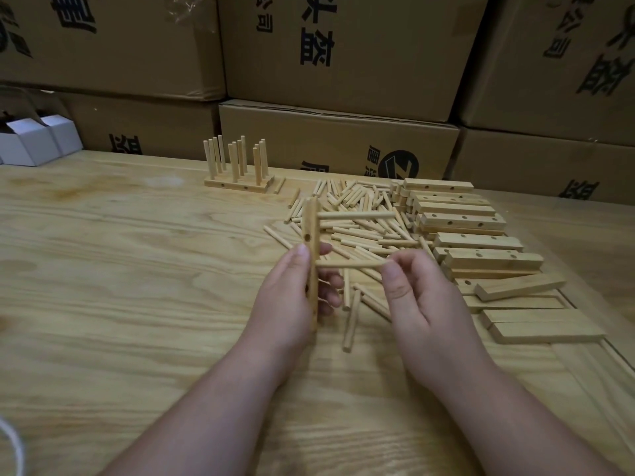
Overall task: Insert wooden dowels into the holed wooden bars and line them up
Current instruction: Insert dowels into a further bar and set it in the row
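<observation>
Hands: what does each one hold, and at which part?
The left hand grips a bar at its lower half. The right hand pinches a dowel at its right end.

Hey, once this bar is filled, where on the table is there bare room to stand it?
Bare wood lies left of the finished bars, up to the white boxes, and across the near left beside the left hand. It is crowded right of the held bar: the loose dowels, then the stacked bars.

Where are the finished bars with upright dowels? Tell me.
Finished bars stand at the table's far edge, centre-left, left of the loose dowel pile.
</observation>
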Motion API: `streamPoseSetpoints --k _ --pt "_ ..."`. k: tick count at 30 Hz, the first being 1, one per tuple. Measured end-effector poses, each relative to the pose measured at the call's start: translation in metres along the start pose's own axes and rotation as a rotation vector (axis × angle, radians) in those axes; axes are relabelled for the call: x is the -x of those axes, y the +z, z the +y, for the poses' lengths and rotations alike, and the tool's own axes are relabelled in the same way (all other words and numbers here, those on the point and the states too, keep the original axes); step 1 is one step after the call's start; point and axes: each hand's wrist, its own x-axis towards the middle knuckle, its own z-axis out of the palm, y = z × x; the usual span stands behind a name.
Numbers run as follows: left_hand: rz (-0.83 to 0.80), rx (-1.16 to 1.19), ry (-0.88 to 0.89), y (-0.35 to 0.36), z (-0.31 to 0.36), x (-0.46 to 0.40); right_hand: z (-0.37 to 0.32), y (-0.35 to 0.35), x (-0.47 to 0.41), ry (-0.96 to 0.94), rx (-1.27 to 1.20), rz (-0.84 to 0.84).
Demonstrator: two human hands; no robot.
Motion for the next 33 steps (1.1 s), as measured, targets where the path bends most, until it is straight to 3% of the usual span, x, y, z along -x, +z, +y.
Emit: streamPoseSetpoints --k 4,7,9,15,18,25,33 --pt "0.223 0.297 -0.060 -0.007 0.004 -0.012 -0.001 0.002 0.000 -0.022 0.229 -0.219" --pt "0.285 0.389 -0.075 -0.012 0.006 -0.016 -0.004 0.006 0.002 -0.004 0.336 -0.446" --pt "0.293 0.409 -0.067 -0.014 0.006 -0.017 -0.007 0.007 0.003 -0.018 0.443 -0.497" --pt "0.448 0.293 0.147 -0.030 0.010 -0.021 -0.008 -0.002 0.002 0.080 0.535 -0.456" --pt "0.532 0.251 0.112 -0.040 0.015 -0.023 -0.008 -0.006 0.001 0.133 0.526 -0.399" --pt "0.339 0.388 -0.105 -0.024 0.015 -0.019 -0.003 -0.008 -0.006 0.060 0.358 -0.124" --pt "0.198 0.373 -0.109 -0.012 0.011 -0.015 -0.007 -0.004 0.001 -0.178 0.195 -0.207"
